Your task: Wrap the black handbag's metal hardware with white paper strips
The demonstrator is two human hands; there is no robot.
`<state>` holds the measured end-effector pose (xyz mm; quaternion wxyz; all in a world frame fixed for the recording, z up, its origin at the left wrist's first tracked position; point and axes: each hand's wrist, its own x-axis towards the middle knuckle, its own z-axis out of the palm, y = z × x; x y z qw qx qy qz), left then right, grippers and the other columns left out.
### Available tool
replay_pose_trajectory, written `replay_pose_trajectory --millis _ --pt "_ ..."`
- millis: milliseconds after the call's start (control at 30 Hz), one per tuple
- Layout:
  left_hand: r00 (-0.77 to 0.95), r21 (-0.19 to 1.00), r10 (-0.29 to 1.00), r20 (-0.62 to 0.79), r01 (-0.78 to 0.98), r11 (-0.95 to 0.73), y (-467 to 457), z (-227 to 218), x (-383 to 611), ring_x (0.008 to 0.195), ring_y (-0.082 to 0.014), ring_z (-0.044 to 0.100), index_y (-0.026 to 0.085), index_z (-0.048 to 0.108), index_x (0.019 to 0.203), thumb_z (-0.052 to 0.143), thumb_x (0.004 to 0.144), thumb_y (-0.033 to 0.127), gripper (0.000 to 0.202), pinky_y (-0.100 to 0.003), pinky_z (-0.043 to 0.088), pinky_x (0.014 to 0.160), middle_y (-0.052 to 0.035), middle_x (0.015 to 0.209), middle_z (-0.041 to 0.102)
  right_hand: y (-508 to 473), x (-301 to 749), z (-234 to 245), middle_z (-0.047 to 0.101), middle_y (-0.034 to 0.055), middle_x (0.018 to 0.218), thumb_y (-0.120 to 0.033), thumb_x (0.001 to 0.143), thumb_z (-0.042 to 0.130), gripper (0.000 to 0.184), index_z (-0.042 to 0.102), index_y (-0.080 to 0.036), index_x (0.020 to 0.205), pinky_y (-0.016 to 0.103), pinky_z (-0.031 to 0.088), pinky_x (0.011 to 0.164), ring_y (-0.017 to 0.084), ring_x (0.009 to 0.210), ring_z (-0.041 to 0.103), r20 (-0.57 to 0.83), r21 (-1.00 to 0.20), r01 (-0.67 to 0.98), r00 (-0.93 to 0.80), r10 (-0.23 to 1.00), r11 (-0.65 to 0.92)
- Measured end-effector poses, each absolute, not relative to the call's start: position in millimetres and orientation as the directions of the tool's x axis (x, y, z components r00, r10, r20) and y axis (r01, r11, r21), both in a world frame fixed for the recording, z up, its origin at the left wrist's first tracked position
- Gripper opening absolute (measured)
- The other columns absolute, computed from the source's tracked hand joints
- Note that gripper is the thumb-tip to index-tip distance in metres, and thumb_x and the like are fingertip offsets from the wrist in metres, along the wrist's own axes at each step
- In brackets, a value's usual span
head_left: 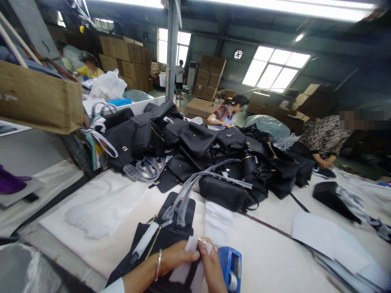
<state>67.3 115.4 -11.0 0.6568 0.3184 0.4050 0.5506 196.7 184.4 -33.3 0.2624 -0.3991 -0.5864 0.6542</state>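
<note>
A black handbag [171,228] lies in front of me on the white-covered table [275,260], its handles wrapped in clear plastic. My left hand [174,258], with a metal bangle on the wrist, pinches a piece of white paper [187,270] against the bag. My right hand [210,266] grips the same white paper from the right, fingers closed on its top edge. A blue tape dispenser [232,268] sits just right of my right hand.
A big heap of black handbags [214,158] fills the table's middle. White paper sheets [332,240] lie at right, white tissue [100,211] at left. A brown cardboard box [39,97] stands far left. Other people work at the table's far side and right.
</note>
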Motion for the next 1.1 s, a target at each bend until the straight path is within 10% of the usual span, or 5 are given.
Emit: replay_pose_trajectory --millis 567,833,1100 --pt "-0.254 0.864 0.919 -0.301 -0.480 0.151 118 -30 97 0.085 -0.0241 0.064 0.011 0.067 0.108 0.058 0.083 0.039 0.038 -0.037 0.046 0.086 -0.0082 0.084 0.070 193 192 -44 0.054 -0.0047 0.062 -0.046 0.076 0.067 0.028 0.058 -0.020 0.070 0.021 0.040 0.059 0.013 0.062 0.049 -0.269 -0.963 0.116 -0.454 0.849 -0.243" --pt "-0.170 0.770 0.895 -0.412 -0.591 0.242 116 -31 97 0.063 -0.0172 0.060 0.013 0.065 0.106 0.059 0.081 0.050 0.045 -0.031 0.049 0.062 -0.0049 0.073 0.067 196 226 -43 0.065 0.0094 0.106 -0.057 0.083 0.055 0.049 0.061 -0.023 0.119 0.033 0.046 0.080 0.022 0.092 0.059 -0.365 -0.772 -0.137 -0.704 0.609 -0.621" --pt "-0.095 0.840 0.932 -0.351 -0.471 0.268 118 -31 94 0.057 -0.0177 0.060 0.012 0.068 0.084 0.053 0.081 0.053 0.044 -0.030 0.047 0.059 -0.0051 0.064 0.065 198 218 -38 0.056 -0.0013 0.058 -0.047 0.080 0.064 0.036 0.066 -0.017 0.102 0.024 0.039 0.053 0.011 0.050 0.046 -0.330 -0.860 0.004 -0.766 0.551 -0.510"
